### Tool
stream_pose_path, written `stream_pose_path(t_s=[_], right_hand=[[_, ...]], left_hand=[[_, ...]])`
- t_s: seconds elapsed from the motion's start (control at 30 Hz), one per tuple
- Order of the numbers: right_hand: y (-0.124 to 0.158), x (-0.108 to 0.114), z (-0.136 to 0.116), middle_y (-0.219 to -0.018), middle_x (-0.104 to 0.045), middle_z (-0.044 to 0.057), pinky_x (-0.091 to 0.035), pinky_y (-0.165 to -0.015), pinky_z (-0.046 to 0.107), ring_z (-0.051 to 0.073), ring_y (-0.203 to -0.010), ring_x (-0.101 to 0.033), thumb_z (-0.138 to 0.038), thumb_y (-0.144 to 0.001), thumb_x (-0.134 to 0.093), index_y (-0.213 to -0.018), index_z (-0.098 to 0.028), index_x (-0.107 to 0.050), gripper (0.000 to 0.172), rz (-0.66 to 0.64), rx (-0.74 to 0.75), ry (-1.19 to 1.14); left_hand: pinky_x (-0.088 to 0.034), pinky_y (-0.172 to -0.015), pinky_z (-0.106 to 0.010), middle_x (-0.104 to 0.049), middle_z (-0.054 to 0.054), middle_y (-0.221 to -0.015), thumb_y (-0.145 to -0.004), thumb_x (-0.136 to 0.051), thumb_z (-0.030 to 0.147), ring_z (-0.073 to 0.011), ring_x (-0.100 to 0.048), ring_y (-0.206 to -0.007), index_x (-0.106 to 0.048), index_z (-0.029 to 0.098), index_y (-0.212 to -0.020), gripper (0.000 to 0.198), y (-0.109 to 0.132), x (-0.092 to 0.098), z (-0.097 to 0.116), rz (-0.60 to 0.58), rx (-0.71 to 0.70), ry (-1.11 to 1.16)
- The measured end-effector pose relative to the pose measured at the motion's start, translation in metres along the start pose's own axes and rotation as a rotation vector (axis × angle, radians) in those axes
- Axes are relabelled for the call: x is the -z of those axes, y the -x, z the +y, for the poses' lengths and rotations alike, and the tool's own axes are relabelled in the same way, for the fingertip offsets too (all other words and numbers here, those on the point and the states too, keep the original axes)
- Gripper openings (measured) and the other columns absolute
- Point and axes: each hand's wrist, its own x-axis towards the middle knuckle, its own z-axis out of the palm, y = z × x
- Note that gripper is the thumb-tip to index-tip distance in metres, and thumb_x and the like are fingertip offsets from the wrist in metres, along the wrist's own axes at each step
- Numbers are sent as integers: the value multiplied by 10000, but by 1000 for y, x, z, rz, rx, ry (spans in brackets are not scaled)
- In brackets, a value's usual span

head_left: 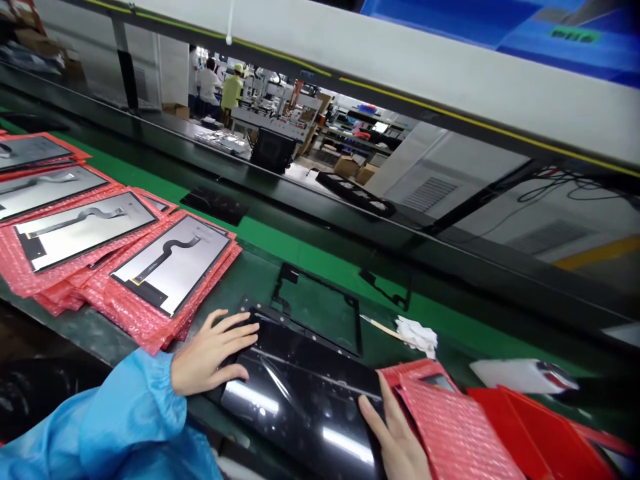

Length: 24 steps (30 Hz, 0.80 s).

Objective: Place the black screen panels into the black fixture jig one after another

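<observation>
A glossy black screen panel (pixel 305 393) lies tilted at the bench's front edge, with light reflections and a film crease on its face. My left hand (pixel 217 357) rests on its left edge, fingers stretched out and apart on the surface. At the panel's right edge, my right hand (pixel 395 427) grips it, thumb on the face and fingers along the side. Just behind the panel is a thin black rectangular frame (pixel 360 327). A thin pale-handled tool (pixel 383 327) and a crumpled white cloth (pixel 417 335) lie right of that frame.
Left, display modules with ribbon cables (pixel 173 263) lie on stacked pink bubble-wrap bags (pixel 127 320). More bubble wrap (pixel 455 427), a red folder (pixel 535 433) and a white bottle (pixel 523 375) are at right. A long shelf (pixel 400 57) spans overhead. Two people stand far behind.
</observation>
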Motion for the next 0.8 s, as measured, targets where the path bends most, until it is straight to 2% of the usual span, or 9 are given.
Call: stream_pose_path(t_s=[0.1, 0.2, 0.33, 0.47, 0.7, 0.8], right_hand=[[-6, -10, -13, -1477, -355, 25, -213, -1167, 366, 290, -1394, -247, -650, -723, -699, -1490, -174, -382, 956, -38, -62, -13], [-8, -14, -16, -1483, -341, 13, -230, -1163, 358, 291, -1394, -248, -623, -726, -709, -1487, -181, -390, 935, -20, -66, -42], [-13, -16, -7, -1470, -363, -7, -262, -1156, 357, 282, -1390, -263, -607, -754, -702, -1477, -206, -412, 876, -16, -60, -41], [-23, -16, 10, -1466, -369, -2, -255, -1158, 370, 297, -1387, -268, -654, -708, -703, -1471, -201, -424, 930, -22, -58, -5], [-22, -17, 15, -1486, -334, -27, -160, -1184, 355, 248, -1412, -215, -655, -746, -690, -1502, -221, -361, 931, -52, -88, -4], [-22, -17, 18, -1490, -323, -35, -154, -1185, 376, 240, -1413, -214, -680, -716, -706, -1510, -233, -337, 983, -62, -99, -36]], left_hand=[[-39, -1180, -442, -380, 0, -1457, -965, -461, 551, -189, -192, -1439, -400, 244, -1413, 547, 0, -5, -7, 2, 9, -20], [-32, -1181, -438, -376, 7, -1460, -963, -463, 560, -182, -186, -1441, -389, 241, -1422, 564, 0, -9, -11, 5, 31, -13], [6, -1177, -443, -321, 62, -1486, -974, -420, 583, -158, -122, -1454, -356, 250, -1424, 565, -1, -12, -14, -31, 40, -32], [10, -1172, -457, -294, 92, -1492, -983, -396, 584, -148, -92, -1457, -338, 257, -1420, 549, -1, -12, -14, -39, 62, -46], [34, -1173, -453, -315, 74, -1486, -980, -408, 580, -156, -100, -1457, -371, 241, -1401, 542, -1, -13, -13, -41, 65, -22], [21, -1174, -465, -329, 46, -1483, -984, -414, 563, -167, -105, -1459, -372, 235, -1411, 540, -1, -13, -13, -43, 68, -13]])
